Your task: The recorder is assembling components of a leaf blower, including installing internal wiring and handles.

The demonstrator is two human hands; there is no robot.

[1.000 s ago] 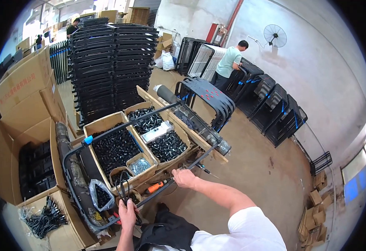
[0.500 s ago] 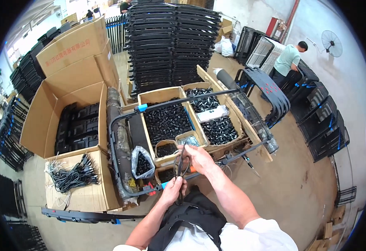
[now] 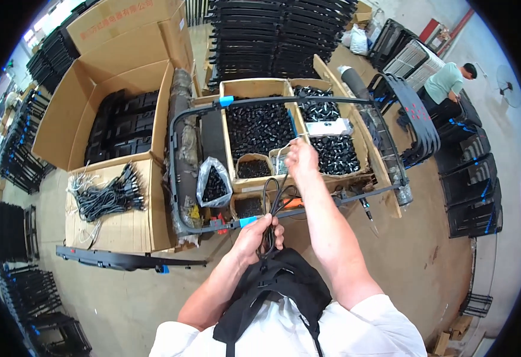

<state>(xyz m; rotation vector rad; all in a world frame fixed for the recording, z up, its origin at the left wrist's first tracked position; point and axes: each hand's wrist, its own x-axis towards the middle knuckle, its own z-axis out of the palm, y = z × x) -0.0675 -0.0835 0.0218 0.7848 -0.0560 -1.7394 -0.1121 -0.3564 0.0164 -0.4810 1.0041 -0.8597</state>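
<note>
A coiled black cable [image 3: 266, 193] hangs in loops in front of my body. My left hand [image 3: 259, 239] is closed around the lower part of the coil. Farther forward, over the small parts box, my right hand [image 3: 302, 159] is raised with its fingers curled in a pinch. A thin pale strand, seemingly the cable's end, runs from those fingers. Beneath both hands lies a black tubular frame [image 3: 175, 157] with blue tape on its bars. An orange-handled tool [image 3: 294, 203] is partly hidden by my right forearm.
Wooden trays of small black parts [image 3: 259, 128] lie inside the frame, beside a plastic bag of parts [image 3: 215, 184]. At left, more cables [image 3: 109, 193] rest on cardboard near an open carton [image 3: 58, 119]. Stacked black frames [image 3: 278, 41] stand behind. A co-worker [image 3: 445, 86] works at the right.
My right hand has moved forward and up, away from my left hand, drawing out a pale strand. My left hand keeps hold of the coil. The view has tilted downward.
</note>
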